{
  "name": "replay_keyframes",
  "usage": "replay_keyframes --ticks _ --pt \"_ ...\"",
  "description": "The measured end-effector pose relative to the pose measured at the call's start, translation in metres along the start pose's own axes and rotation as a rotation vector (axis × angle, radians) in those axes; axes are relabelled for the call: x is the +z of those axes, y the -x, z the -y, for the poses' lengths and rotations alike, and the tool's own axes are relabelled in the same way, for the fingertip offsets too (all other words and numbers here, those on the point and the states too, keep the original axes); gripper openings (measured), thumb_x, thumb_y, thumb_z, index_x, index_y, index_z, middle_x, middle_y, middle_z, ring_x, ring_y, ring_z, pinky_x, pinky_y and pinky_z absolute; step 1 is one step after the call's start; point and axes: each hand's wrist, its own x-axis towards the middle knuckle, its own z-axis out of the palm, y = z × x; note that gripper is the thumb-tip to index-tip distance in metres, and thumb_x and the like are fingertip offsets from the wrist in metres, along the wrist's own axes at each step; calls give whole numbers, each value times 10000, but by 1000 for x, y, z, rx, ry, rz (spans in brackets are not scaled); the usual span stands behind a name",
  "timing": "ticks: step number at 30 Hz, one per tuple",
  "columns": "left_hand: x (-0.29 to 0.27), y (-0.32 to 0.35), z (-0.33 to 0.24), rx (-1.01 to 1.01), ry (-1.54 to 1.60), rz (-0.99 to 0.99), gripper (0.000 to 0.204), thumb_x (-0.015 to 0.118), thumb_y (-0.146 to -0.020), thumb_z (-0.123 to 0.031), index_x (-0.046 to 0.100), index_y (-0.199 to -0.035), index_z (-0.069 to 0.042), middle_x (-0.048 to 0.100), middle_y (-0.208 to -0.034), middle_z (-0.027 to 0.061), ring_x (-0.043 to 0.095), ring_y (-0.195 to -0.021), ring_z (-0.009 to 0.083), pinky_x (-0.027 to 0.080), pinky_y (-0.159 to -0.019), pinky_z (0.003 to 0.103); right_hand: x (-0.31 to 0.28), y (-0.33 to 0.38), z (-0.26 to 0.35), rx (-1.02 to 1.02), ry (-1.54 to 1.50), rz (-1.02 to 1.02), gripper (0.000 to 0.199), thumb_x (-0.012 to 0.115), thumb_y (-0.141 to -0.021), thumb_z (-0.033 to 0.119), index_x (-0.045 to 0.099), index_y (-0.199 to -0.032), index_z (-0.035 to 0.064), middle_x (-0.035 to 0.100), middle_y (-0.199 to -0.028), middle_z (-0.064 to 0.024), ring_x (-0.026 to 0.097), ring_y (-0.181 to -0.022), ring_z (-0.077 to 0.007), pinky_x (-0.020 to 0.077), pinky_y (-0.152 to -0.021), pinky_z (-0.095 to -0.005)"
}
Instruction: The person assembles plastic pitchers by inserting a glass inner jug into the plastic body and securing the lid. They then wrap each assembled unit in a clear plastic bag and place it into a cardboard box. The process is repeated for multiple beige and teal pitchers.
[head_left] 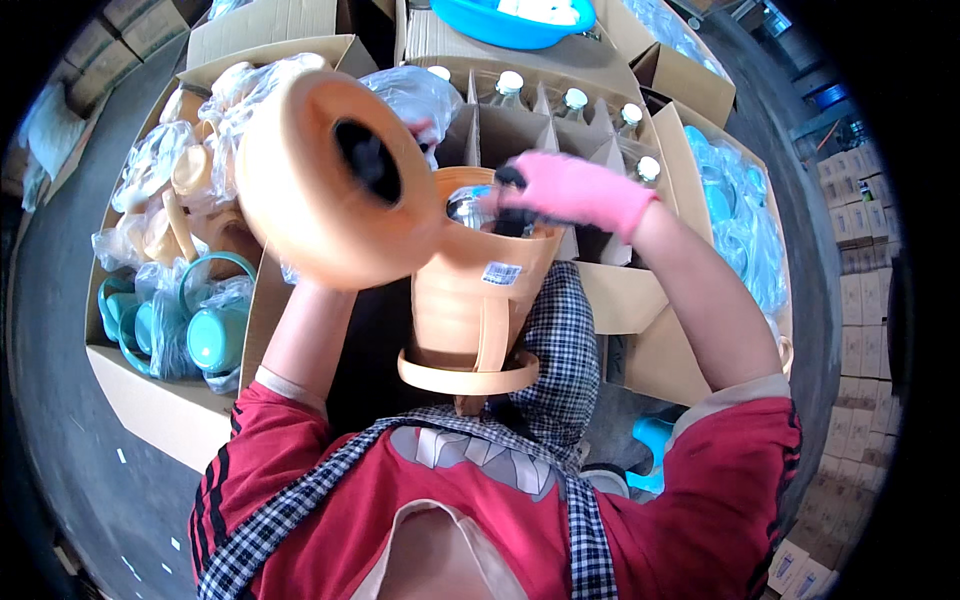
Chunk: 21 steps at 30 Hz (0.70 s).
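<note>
Raised at the left is a large orange dome-shaped piece [300,200] with a dark round hole in it. My left forearm runs up behind it; my left hand is hidden there and appears to hold it up. An orange jug-shaped housing [455,310] with a handle and a small label stands before me on a round orange base [468,380]. In its open mouth sits a shiny silvery neck [466,208], partly covered. My right hand [580,192], in a pink glove with dark fingertips, reaches over the mouth beside that neck. Its fingers are blurred and partly inside.
Behind the housing, a divided carton [527,130] holds glass bottles with white tops. At the left, a carton [160,420] contains bagged orange and teal parts. Blue bagged parts [735,215] fill a carton at the right. A blue basin [500,25] stands at the back.
</note>
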Motion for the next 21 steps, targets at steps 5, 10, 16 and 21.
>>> replay_keyframes --ticks 5,10,16,21 --pt "11 -38 -5 663 -1209 116 459 507 -787 -47 366 -1221 3 502 -1144 134 534 -995 223 420 -849 285 -9 2 -16 -323 -1475 -244 703 212 -844 595 448 -1148 7 557 -1019 -105 556 -892 -170 451 -830 -270" --pt "10 -34 -4 -19 -953 508 917 666 -667 -376 147 -1349 -51 217 -1367 131 222 -1254 225 201 -1015 326 22 -40 -75 -560 -1746 -495 677 338 -812 605 500 -1017 -20 563 -986 -134 552 -928 -221 425 -866 -313" --pt "-14 -10 19 78 -1037 380 585 557 -749 -390 431 -1167 1 240 -1338 191 277 -1222 284 260 -971 369 51 -55 -77 -615 -1387 -758 697 328 -830 578 514 -1025 -65 555 -1035 -171 523 -994 -227 376 -914 -337" --pt "3 -2 8 -8 -1031 420 470 569 -736 -279 467 -1097 4 276 -1315 197 281 -1222 304 261 -975 375 70 -46 -76 -381 -1552 -616 689 363 -838 549 482 -1054 -94 561 -1020 -150 532 -960 -207 400 -879 -300"
